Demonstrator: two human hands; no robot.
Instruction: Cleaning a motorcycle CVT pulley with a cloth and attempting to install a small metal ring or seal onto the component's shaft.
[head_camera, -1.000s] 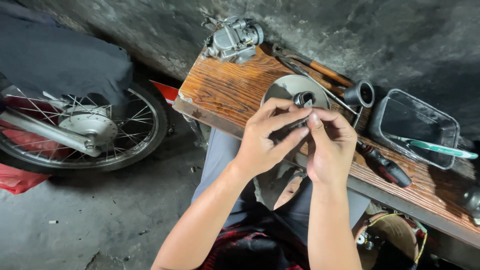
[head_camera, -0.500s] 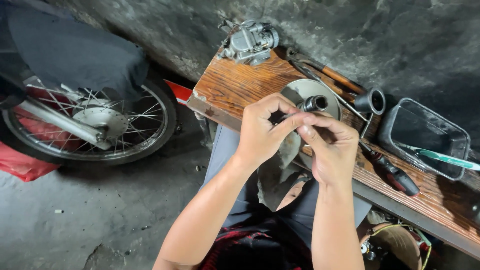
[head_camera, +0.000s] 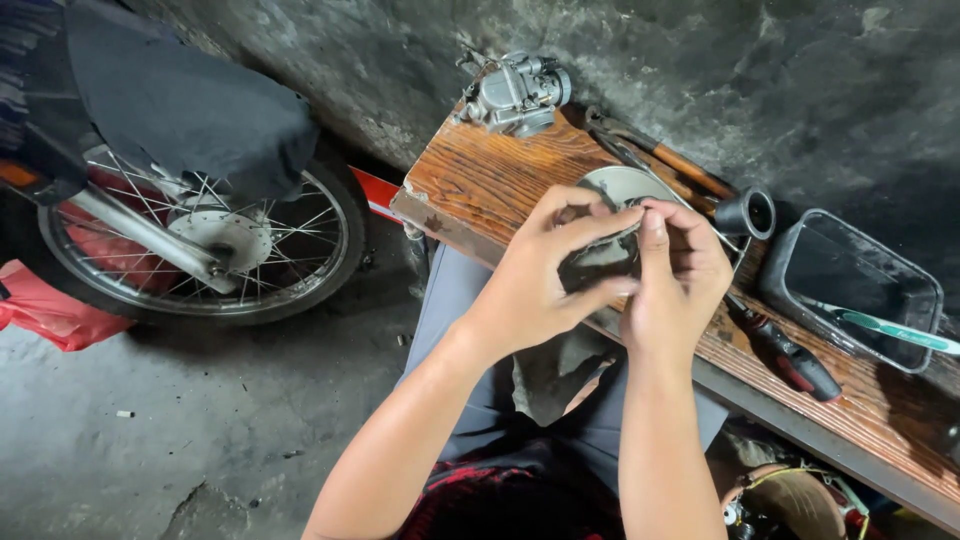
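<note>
Grey rag (head_camera: 598, 262) now hides the metal part; both hands (head_camera: 610, 275) pinch it

Both bare forearms rise from the bottom edge and draw together toward the middle, the left slanting in from the lower left, the right running almost straight up. The left hand (head_camera: 545, 275) is cupped, its fingers curled over the top and its thumb underneath, pinched shut. The right hand (head_camera: 675, 280) presses against it, fingers bent inward and fingertips meeting the left's.
</note>
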